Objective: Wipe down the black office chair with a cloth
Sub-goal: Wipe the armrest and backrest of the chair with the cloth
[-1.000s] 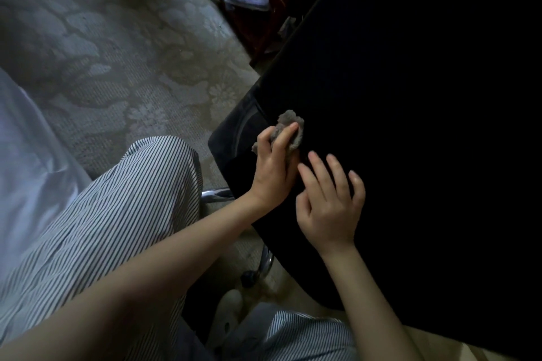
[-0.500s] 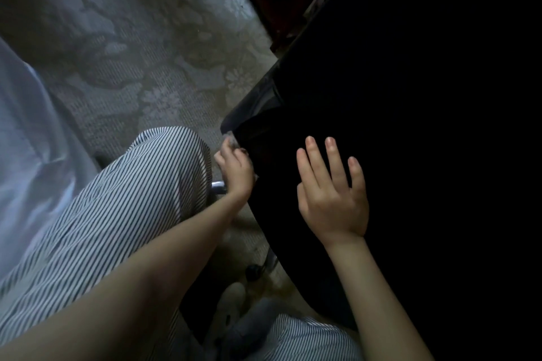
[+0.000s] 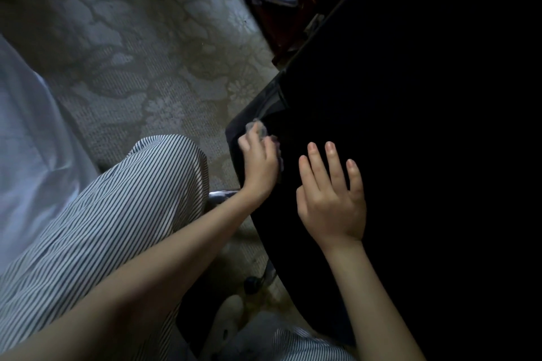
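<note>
Chair (image 3: 410,126) detail drowns in shadow. Our left hand (image 3: 261,164) grips the half-hidden cloth (image 3: 255,127); our right hand (image 3: 333,199) rests flat beside it.

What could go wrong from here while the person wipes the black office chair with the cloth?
The black office chair rests on a black caster; pressure from the flat right hand might roll it. The small crumpled grey cloth, gripped by the left hand, covers little and could slip out.

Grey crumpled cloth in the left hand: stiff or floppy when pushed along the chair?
Probably floppy: the grey crumpled cloth bunches in folds under the left hand. Likely light too, as curled fingers alone pin it against the black office chair.
</note>
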Demonstrator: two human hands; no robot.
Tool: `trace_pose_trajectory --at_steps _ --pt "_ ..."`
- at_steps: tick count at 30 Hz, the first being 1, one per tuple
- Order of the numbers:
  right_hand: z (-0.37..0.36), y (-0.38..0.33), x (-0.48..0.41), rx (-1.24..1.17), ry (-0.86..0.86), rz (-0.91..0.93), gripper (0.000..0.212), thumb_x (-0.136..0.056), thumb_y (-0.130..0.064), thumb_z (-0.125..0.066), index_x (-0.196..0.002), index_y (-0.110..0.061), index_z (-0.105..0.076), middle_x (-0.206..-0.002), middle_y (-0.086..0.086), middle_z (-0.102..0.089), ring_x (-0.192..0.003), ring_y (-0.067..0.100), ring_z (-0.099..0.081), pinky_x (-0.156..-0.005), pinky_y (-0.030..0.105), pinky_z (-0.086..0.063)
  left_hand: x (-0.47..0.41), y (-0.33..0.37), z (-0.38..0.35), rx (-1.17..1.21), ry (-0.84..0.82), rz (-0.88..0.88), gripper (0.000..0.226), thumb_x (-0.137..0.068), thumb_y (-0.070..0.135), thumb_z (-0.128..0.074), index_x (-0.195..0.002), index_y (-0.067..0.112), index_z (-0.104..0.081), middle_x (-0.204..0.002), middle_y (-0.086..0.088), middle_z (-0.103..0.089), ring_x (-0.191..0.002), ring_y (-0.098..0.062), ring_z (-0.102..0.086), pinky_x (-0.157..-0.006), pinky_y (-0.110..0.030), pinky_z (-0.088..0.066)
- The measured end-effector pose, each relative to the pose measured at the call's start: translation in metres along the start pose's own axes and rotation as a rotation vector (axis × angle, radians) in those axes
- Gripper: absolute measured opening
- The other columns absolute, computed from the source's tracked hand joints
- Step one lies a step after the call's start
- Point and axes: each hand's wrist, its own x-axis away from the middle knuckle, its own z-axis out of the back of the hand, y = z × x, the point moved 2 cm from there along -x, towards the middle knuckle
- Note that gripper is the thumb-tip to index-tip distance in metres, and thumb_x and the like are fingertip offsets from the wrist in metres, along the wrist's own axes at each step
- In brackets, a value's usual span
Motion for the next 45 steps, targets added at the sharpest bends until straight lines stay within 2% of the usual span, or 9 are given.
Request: trace_pose_trajectory --at_steps 5,13,20,25,29,32,38,42,45 --pt "-0.001 0.001 -0.004 -0.010 0.003 -0.044 0.040 -0.093 -0.019 -0.031 -0.113 -0.009 -0.064 -0.129 0.005 -0.060 -0.129 0.020 -0.038 -0.111 0.038 -0.015 0.013 0.061 -0.006 -0.033 -0.121 -0.463 0.056 -0.091 0.030 -0.036 -0.138 0.001 -0.034 -0.117 -0.010 -0.033 -0.097 0.004 -0.041 -0.087 -0.001 -0.033" --pt "0.004 0.007 0.015 -0.136 0.059 -0.012 0.032 -0.088 -0.021 -0.045 -0.105 -0.007 -0.068 -0.117 0.008 -0.066 -0.124 0.022 -0.043 -0.110 0.036 -0.020 0.027 0.076 0.002 -0.121 -0.107 -0.895 0.038 -0.098 0.027 -0.036 -0.133 0.012 -0.032 -0.121 -0.004 -0.029 -0.109 -0.013 -0.041 -0.102 -0.021 -0.035" --pt "0.015 0.016 0.054 -0.108 0.091 0.090 0.033 -0.093 -0.022 -0.041 -0.119 -0.011 -0.058 -0.131 0.004 -0.054 -0.124 0.018 -0.045 -0.106 0.035 -0.023 0.036 0.041 0.001 -0.227 0.040 -0.949 0.039 -0.100 0.029 -0.030 -0.137 0.019 -0.024 -0.121 -0.011 -0.031 -0.101 -0.026 -0.050 -0.088 -0.035 -0.049" --pt "0.017 0.022 0.069 -0.072 0.088 0.143 0.038 -0.091 -0.024 -0.043 -0.123 -0.012 -0.059 -0.132 0.001 -0.053 -0.124 0.016 -0.044 -0.106 0.035 -0.021 0.043 0.006 0.007 -0.262 0.106 -0.734 0.040 -0.101 0.036 -0.025 -0.136 0.017 -0.028 -0.123 -0.011 -0.030 -0.106 -0.027 -0.047 -0.090 -0.038 -0.049" --pt "0.017 0.021 0.064 -0.051 0.091 0.138 0.040 -0.089 -0.026 -0.045 -0.124 -0.012 -0.057 -0.133 0.001 -0.052 -0.124 0.017 -0.043 -0.107 0.035 -0.020 0.035 -0.035 0.019 -0.282 0.071 -0.365 0.054 -0.093 0.031 -0.034 -0.142 0.010 -0.028 -0.131 -0.026 -0.032 -0.111 -0.039 -0.048 -0.097 -0.046 -0.043" --pt "0.018 0.019 0.060 -0.064 0.081 0.117 0.038 -0.089 -0.025 -0.045 -0.123 -0.012 -0.057 -0.131 0.002 -0.056 -0.124 0.018 -0.042 -0.109 0.035 -0.018 0.022 -0.059 0.030 -0.330 0.122 0.001 0.051 -0.097 0.018 -0.037 -0.146 0.008 -0.025 -0.138 -0.026 -0.027 -0.110 -0.039 -0.050 -0.096 -0.038 -0.040" --pt "0.016 0.016 0.054 -0.059 0.067 0.092 0.036 -0.091 -0.024 -0.043 -0.120 -0.013 -0.061 -0.130 0.003 -0.059 -0.126 0.019 -0.042 -0.110 0.036 -0.017 -0.003 -0.071 0.030 -0.254 0.180 0.296 0.045 -0.099 0.016 -0.034 -0.143 0.005 -0.027 -0.134 -0.027 -0.030 -0.114 -0.039 -0.045 -0.101 -0.039 -0.037" --pt "0.014 0.017 0.056 -0.071 0.073 0.107 0.035 -0.093 -0.021 -0.040 -0.120 -0.010 -0.060 -0.130 0.005 -0.058 -0.126 0.021 -0.042 -0.110 0.037 -0.019 0.000 -0.051 0.025 -0.187 0.151 0.281 0.044 -0.099 0.016 -0.032 -0.142 0.005 -0.028 -0.136 -0.026 -0.026 -0.114 -0.039 -0.045 -0.101 -0.038 -0.037" --pt "0.013 0.019 0.060 -0.063 0.076 0.119 0.035 -0.092 -0.021 -0.041 -0.120 -0.009 -0.059 -0.130 0.005 -0.058 -0.126 0.021 -0.042 -0.111 0.037 -0.019 0.015 -0.017 0.018 -0.118 0.099 0.072 0.047 -0.098 0.016 -0.035 -0.143 0.004 -0.027 -0.137 -0.022 -0.025 -0.115 -0.034 -0.047 -0.103 -0.038 -0.038"
